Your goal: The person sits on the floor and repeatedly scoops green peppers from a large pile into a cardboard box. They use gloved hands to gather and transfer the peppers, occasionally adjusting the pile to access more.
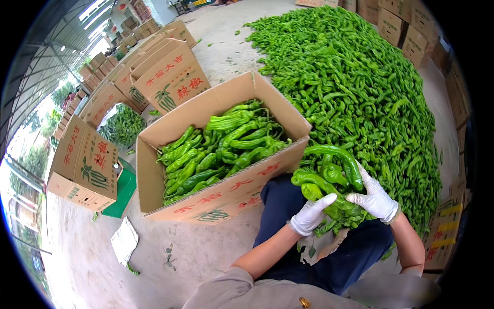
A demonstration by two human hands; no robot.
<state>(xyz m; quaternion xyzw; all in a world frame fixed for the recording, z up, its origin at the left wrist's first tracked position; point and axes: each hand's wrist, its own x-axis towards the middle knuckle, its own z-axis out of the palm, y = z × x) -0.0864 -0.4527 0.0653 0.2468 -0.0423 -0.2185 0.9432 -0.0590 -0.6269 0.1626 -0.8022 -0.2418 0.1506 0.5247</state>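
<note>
Both of my hands wear white gloves and hold a bunch of long green peppers (335,179) between them, above my lap. My left hand (310,216) grips the bunch from its lower left side. On the right side, my right hand (373,195) has its fingers around a curved dark green pepper. To the left of my hands stands an open cardboard box (222,201) with printed red writing and a pepper picture. Green peppers (216,146) lie in rows inside it, below the rim. A large heap of loose green peppers (347,85) spreads over the floor beyond my hands.
More open cardboard boxes (170,73) stand at the upper left. One box (83,162) rests by a green container (122,193). A bag of greens (122,125) sits among them. Stacked cartons (391,27) line the far right. White paper or plastic (124,239) lies on the concrete floor.
</note>
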